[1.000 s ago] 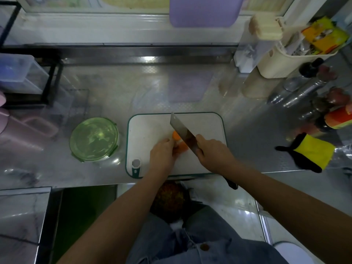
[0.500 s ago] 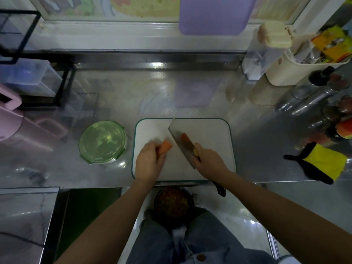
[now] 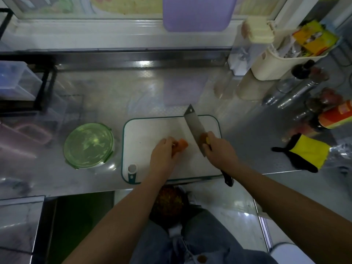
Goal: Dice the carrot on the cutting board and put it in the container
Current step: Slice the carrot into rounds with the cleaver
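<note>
Your left hand [image 3: 163, 153] pinches the short carrot [image 3: 182, 146] mid-frame; your right hand [image 3: 219, 150] clamps the cleaver [image 3: 195, 128] beside it; if the stub rolls, the blade could catch the holding hand.

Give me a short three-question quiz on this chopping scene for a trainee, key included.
1. True or false: the green container stands open.
2. Which of the hands grips the cleaver? A) left B) right C) both
3. Fill in: the left hand holds the carrot on the ___.
Key: 1 false, it is closed; 2 B, the right hand; 3 cutting board.
</note>
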